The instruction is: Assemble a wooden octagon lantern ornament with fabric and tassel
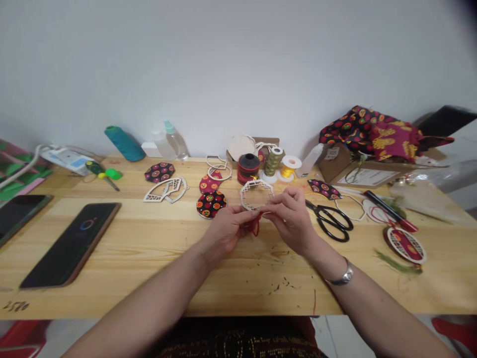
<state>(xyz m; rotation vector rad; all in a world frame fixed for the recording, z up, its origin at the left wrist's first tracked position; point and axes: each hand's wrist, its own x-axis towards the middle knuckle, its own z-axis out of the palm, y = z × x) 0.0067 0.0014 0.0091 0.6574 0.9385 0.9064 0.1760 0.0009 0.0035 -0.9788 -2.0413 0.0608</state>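
Note:
Both hands meet over the middle of the wooden table (149, 253). My left hand (227, 227) is closed, its thumb and fingers pinching the lower edge of a white openwork octagonal frame (244, 191). Red cord (256, 227) hangs in a loop beneath those fingertips. My right hand (290, 219) is closed too, thumb against fingers at the frame's lower right edge, pinching the red cord there; the exact grip is partly hidden. Just left lies a round black patterned fabric piece (211, 204). Black-handled scissors (331, 221) lie right of my right hand.
Spools of thread, including a dark red one (248, 169) and a yellow one (288, 169), stand at the back. A cardboard box (335, 166) holds patterned fabric. Phones (72, 243) lie left. An oval ornament (405, 244) and a marker (391, 211) lie right.

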